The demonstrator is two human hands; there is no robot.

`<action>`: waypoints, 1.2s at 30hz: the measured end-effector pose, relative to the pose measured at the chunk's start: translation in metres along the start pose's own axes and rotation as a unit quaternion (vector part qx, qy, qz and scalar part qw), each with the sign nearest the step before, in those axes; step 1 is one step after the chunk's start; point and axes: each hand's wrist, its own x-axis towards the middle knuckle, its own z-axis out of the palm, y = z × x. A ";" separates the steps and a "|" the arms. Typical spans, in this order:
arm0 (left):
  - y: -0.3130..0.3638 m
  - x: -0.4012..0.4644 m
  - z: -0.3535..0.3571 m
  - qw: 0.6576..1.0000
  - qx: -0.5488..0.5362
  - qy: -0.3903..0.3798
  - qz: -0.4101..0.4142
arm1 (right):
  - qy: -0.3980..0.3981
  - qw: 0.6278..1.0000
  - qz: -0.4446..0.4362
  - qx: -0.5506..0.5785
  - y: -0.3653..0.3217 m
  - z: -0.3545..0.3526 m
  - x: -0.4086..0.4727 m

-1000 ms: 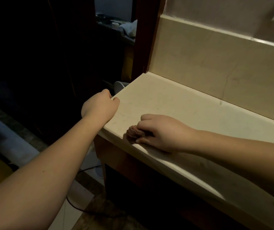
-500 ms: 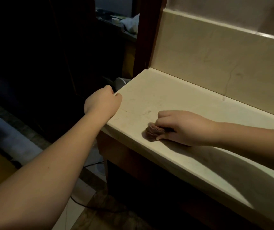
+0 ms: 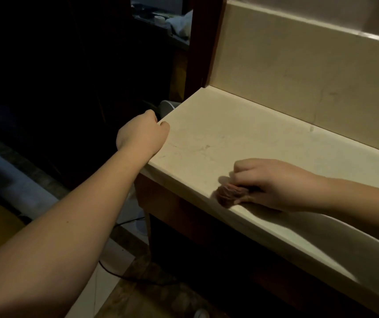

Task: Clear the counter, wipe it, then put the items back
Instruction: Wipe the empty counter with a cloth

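A cream stone counter [image 3: 241, 134] runs from the middle of the view to the lower right, with faint scuff marks on its top. My right hand [image 3: 273, 183] grips a small bunched brownish cloth [image 3: 228, 195] and presses it onto the counter near the front edge. My left hand [image 3: 141, 134] holds the counter's left end, thumb on top and fingers curled over the side. No other items stand on the visible counter top.
A cream backsplash [image 3: 298, 70] rises behind the counter beside a dark wooden post [image 3: 203, 42]. A pale round object [image 3: 166, 105] sits just past the counter's left end. A black cable [image 3: 124, 275] crosses the tiled floor below. The room to the left is dark.
My right hand has slid the cloth to the right along the front edge of the counter. My left hand keeps its hold on the counter's left end.
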 end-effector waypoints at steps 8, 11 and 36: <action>-0.001 0.002 0.001 1.000 -0.002 -0.001 -0.001 | 0.032 0.999 0.011 -0.012 -0.011 0.011 0.053; -0.001 0.001 0.002 1.000 -0.009 0.000 0.003 | 0.011 1.000 0.001 -0.008 -0.009 0.006 0.009; 0.012 -0.011 -0.007 0.997 0.003 0.051 0.055 | 0.040 0.983 0.176 -0.043 0.045 -0.012 0.033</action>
